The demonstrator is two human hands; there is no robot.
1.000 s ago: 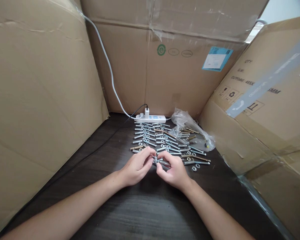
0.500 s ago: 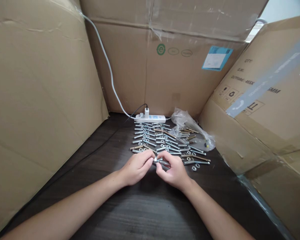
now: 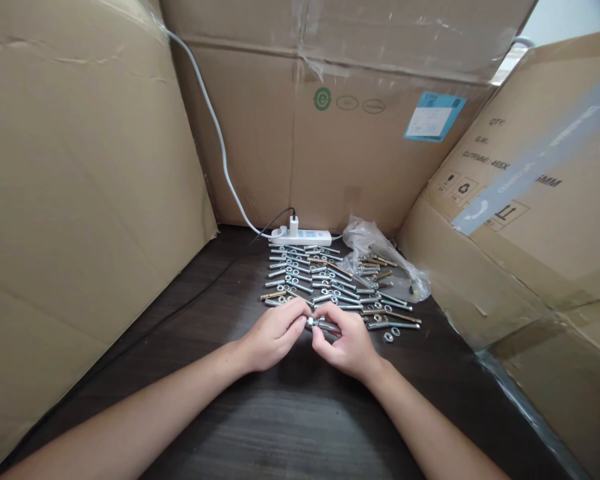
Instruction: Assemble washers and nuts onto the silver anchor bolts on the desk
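Observation:
My left hand (image 3: 276, 335) and my right hand (image 3: 349, 341) meet above the near edge of the laid-out hardware. Between their fingertips is a silvery expansion bolt (image 3: 322, 324), lying roughly level, with a hex nut (image 3: 311, 322) and what look like washers at its left end. Left thumb and forefinger are closed at the nut end. The right fingers wrap round the sleeve side, and part of the bolt is hidden behind them. Just beyond, rows of bolts and sleeves (image 3: 337, 298) lie with nuts and washers among them. A loose nut (image 3: 389, 337) and washer (image 3: 396, 331) rest to the right.
A white power strip (image 3: 314, 237) with a plugged-in adapter stands at the back. A clear plastic bag (image 3: 373, 237) with more bolts lies beside it. The black cable (image 3: 200, 298) crosses the dark table on the left. Cardboard boxes (image 3: 250, 127) wall in three sides.

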